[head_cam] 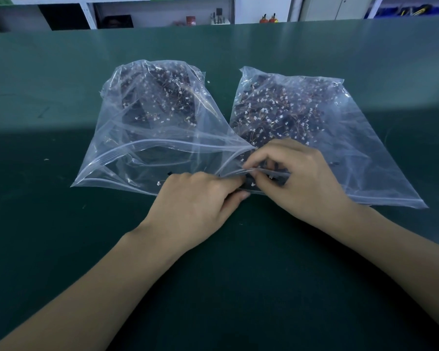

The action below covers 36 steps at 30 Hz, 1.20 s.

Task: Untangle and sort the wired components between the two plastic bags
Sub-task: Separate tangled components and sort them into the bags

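Two clear zip bags lie side by side on the green table. The left bag and the right bag each hold a heap of dark wired components with small white connectors and thin orange wires. My left hand and my right hand meet at the near corner where both bag mouths touch. Both hands have curled fingers pinching a small dark component at the right bag's mouth edge. What exactly lies between the fingertips is partly hidden by plastic.
The green table mat stretches wide around the bags. A small white connector lies loose behind the left bag. Shelves with tools and boxes stand beyond the far table edge.
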Motion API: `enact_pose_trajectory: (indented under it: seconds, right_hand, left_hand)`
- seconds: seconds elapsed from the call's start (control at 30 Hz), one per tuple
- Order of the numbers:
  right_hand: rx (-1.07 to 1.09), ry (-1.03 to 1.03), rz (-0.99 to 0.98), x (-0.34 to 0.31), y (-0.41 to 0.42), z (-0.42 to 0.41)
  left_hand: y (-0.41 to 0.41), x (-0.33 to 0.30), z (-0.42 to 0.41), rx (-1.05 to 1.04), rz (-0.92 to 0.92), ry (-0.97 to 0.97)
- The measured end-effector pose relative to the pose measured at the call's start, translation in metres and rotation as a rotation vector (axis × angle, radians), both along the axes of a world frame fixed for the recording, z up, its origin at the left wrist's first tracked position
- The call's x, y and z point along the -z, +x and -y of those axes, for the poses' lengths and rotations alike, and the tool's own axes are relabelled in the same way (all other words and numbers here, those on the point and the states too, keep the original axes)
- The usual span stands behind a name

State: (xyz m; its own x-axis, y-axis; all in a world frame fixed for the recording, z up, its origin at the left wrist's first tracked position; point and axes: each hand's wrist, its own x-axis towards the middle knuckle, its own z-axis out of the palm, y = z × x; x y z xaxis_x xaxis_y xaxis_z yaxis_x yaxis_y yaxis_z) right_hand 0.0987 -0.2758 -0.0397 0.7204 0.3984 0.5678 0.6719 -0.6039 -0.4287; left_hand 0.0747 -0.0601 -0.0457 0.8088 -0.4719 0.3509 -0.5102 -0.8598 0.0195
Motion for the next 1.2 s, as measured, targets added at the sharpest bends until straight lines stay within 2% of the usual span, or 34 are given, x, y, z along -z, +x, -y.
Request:
enact_pose_trajectory:
  seconds: [0.07,0.13,0.27,0.43,0.53,0.63,0.73,0.8,0.93,1.2]
  right_hand:
    - [0.005,0.009,-0.009,0.0,0.0,0.0]
    - [0.009,0.025,-0.008,0.0,0.0,0.001]
    - [0.014,0.031,-0.01,0.001,0.0,0.002]
    - [0.011,0.042,-0.011,0.004,0.002,0.003]
    - [0.01,0.052,-0.014,0.006,0.002,0.003]
    - [0.014,0.055,-0.015,0.006,0.003,0.003]
    - [0.013,0.045,-0.023,0.006,0.003,0.004]
    - [0.009,0.023,-0.029,0.005,0.002,0.003]
    - [0.009,-0.002,-0.014,0.005,0.002,0.003]
    - [0.013,0.029,-0.036,0.006,0.001,0.002]
  left_hand:
    - [-0.001,-0.002,-0.001,0.028,-0.005,-0.062]
    - [-0.002,-0.004,-0.002,0.065,0.036,-0.216]
    - [0.001,-0.007,-0.007,-0.049,0.132,-0.409]
    - [0.011,-0.009,-0.027,-0.278,0.095,-0.198]
    - [0.018,-0.01,-0.041,-0.391,0.052,-0.153]
    - [0.022,-0.012,-0.052,-0.495,-0.071,-0.138]
    - [0.022,-0.014,-0.057,-0.537,-0.179,-0.044]
    - [0.021,-0.014,-0.057,-0.526,-0.197,-0.005]
    - [0.02,-0.012,-0.054,-0.423,-0.192,-0.091]
    - [0.014,-0.011,-0.036,-0.102,0.085,-0.296]
